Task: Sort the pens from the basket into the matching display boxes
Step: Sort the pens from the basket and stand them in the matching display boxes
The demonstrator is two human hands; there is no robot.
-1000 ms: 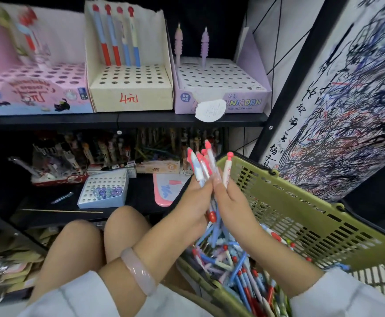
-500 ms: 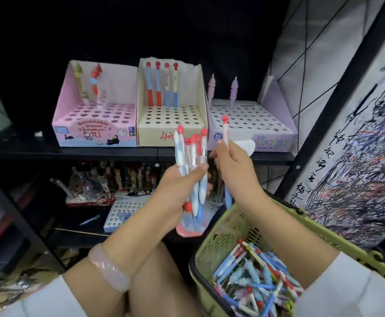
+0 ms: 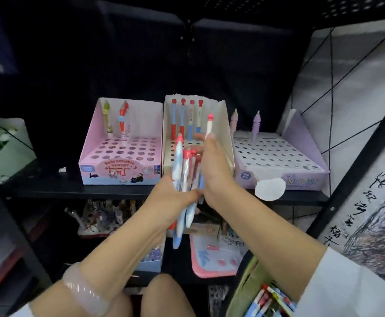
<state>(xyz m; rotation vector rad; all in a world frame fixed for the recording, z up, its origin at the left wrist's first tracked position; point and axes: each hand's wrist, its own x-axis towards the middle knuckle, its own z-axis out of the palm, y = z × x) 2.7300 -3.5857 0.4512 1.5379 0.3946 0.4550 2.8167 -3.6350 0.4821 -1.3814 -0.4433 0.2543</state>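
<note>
My left hand (image 3: 175, 193) grips a bunch of red-capped blue and white pens (image 3: 183, 179) in front of the shelf. My right hand (image 3: 214, 165) holds a single white pen with a red cap (image 3: 209, 125) upright over the cream display box (image 3: 223, 133), whose back row has several matching pens (image 3: 182, 120). A pink box (image 3: 120, 156) stands to its left and a lilac box (image 3: 278, 161) to its right. The green basket (image 3: 244, 287) with more pens (image 3: 269, 300) is at the bottom right, largely hidden by my right arm.
The boxes stand on a black shelf (image 3: 49, 188). A lower shelf holds more stationery and a pink tray (image 3: 212, 261). A scribbled paper panel (image 3: 369, 213) lines the right side. My knee (image 3: 164, 296) is at the bottom centre.
Both hands have risen from the basket to the shelf. My right hand has carried the single pen forward over the cream box. The view has tilted upward.
</note>
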